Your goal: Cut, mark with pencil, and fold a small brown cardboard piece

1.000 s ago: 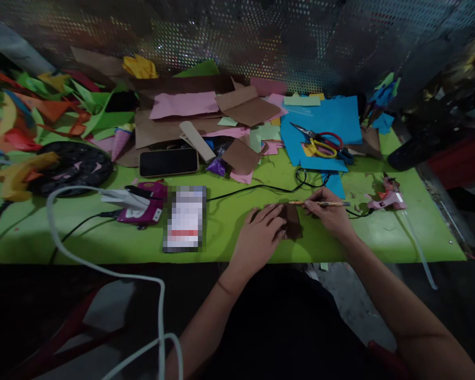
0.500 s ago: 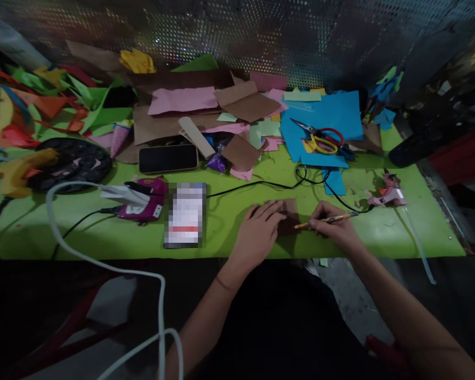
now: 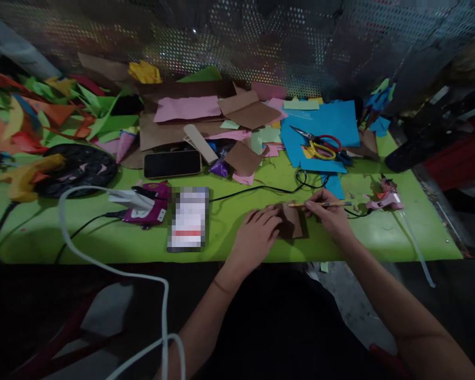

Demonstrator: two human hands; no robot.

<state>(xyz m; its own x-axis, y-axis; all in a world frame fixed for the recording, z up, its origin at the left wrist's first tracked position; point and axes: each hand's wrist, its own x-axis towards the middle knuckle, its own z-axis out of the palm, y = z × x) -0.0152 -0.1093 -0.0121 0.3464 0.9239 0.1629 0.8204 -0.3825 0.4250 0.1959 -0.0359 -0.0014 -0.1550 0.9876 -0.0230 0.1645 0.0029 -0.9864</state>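
A small piece of brown paper [image 3: 295,222] lies on the green tabletop in front of me. My left hand [image 3: 259,229] rests flat over its left part, fingers stretched out and covering that edge. Between the fingertips of my right hand [image 3: 328,214] is a pencil [image 3: 301,205], pinched and held nearly level. Its tip points left, over the upper edge of the brown paper; whether it touches is too small to tell.
Right of my hands lies a pink glue gun [image 3: 386,200] with a black cord. Scissors [image 3: 320,145] rest on blue paper [image 3: 342,119] behind. A phone with a blurred screen [image 3: 189,219], a purple power strip [image 3: 148,206] and a black phone [image 3: 172,164] stand to the left.
My right hand has moved up and slightly left with the pencil, whose tip went from the paper's right side to its upper edge. My left hand stays on the paper.
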